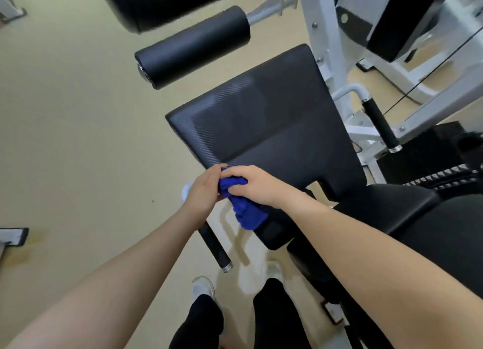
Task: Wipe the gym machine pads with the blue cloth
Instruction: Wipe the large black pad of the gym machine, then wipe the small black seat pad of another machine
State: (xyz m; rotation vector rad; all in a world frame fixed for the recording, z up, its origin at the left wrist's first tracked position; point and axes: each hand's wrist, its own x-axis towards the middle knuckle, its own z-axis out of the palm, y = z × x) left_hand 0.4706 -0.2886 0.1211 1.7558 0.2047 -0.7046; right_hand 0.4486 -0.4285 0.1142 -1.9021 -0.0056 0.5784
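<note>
A bunched blue cloth (pixel 243 207) hangs between my two hands at the near edge of the large black flat pad (pixel 264 121). My left hand (pixel 202 189) grips the cloth's upper end from the left. My right hand (pixel 252 185) closes over it from the right, its fingers pressing into the folds. The cloth's lower end droops below the hands, over a small black pad (pixel 274 235). A black roller pad (pixel 193 48) lies beyond the flat pad, and a black seat pad (pixel 392 207) sits to the right.
The white machine frame (pixel 329 48) rises at the back right with a black handle grip (pixel 380 123). Another black handle (pixel 215 246) juts out below my hands. My legs and white shoes (pixel 202 288) stand on the beige floor (pixel 78 126).
</note>
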